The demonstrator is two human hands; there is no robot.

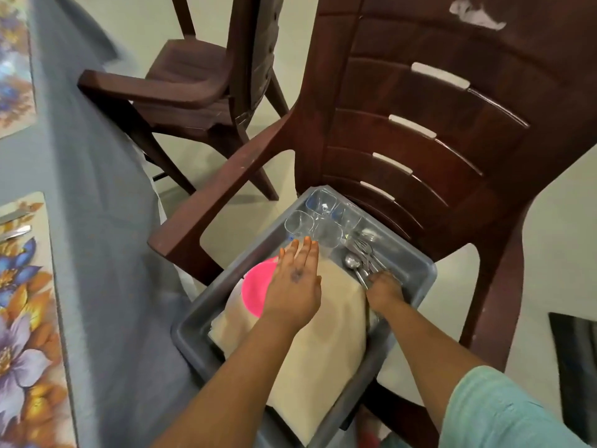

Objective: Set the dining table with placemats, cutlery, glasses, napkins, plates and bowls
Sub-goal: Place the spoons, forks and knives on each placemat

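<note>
Grey plastic tub (416,263): stood on the seat of a brown plastic armchair (420,124), beside the table edge. Contents: four clear glasses (310,221) grouped upright at the far corner; loose cutlery (361,257), spoons and forks, along the right wall; folded beige napkins (323,350) filling the near part; a pink bowl (256,291) at the left, partly under the cloth and the arm. Left hand (295,282): flat, palm down, fingers extended and held together, over the napkins, fingertips reaching the nearest glass. Right hand (384,291): curled down into the cutlery side, closed about the handle ends of the cutlery. Table with blue-grey cloth (97,221): carried two floral placemats (22,318), the nearer with cutlery laid at its far end. Second brown chair (193,85): stood beyond.
</note>
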